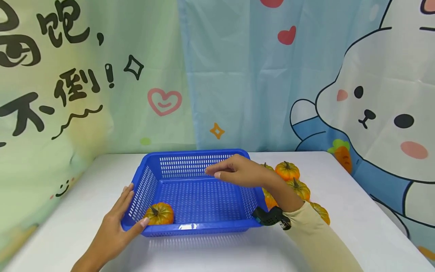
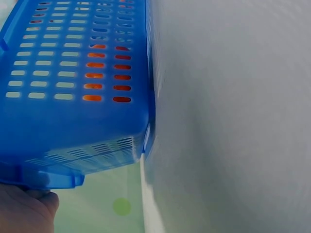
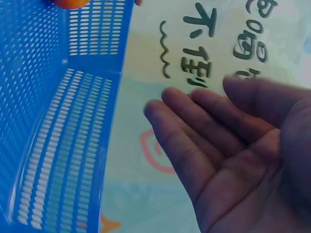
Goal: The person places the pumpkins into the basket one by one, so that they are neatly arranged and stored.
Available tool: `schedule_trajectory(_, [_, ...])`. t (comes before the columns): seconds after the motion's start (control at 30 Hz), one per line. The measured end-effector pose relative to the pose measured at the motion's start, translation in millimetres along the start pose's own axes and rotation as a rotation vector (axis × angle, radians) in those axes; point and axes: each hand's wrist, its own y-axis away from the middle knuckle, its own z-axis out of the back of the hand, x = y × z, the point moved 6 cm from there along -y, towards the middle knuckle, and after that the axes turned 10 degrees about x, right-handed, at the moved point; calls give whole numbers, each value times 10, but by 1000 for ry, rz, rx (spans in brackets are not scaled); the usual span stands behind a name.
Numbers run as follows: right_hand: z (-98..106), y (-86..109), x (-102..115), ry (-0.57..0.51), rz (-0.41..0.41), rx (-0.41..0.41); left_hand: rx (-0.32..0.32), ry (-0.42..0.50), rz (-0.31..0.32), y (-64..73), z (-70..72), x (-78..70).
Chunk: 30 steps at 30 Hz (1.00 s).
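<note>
Currently, the head view shows one small pumpkin [image 1: 161,214] inside the blue basket [image 1: 200,227], at its front left corner; more pumpkins [image 1: 287,171] sit on the white surface [image 1: 204,257] right of the basket. The left hand [image 1: 113,224], thumb spread wide, rests against the basket's left rim; the right hand [image 1: 242,172] hovers empty over its right part. From the left wrist, orange shows through the basket's slots. From the right wrist, that hand's fingers are extended, thumb apart.
</note>
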Motion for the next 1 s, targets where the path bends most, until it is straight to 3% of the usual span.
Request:
schedule_trajectory(0.17, [61,246,-35,-66,12,-135,22,3,34,-19,18,19])
schedule_trajectory(0.4, [121,468,-119,-45,-2,-255,12,3,33,-5,13,28])
schedule_trajectory(0.67, [156,793,-382,-97,-105,-581,18,-7,37,-2,-7,38])
schedule_trajectory(0.8, [146,999,-534,-152,-91,-713,23,-7,22,-21,-15,36])
schedule_trajectory(0.9, [139,1130,-652,-136,-105,-787,19,-6,19,-22,-9,34])
schedule_trajectory(1.0, [126,1225,-765,-42,-191,-836,16,-5,32,-7,5,33])
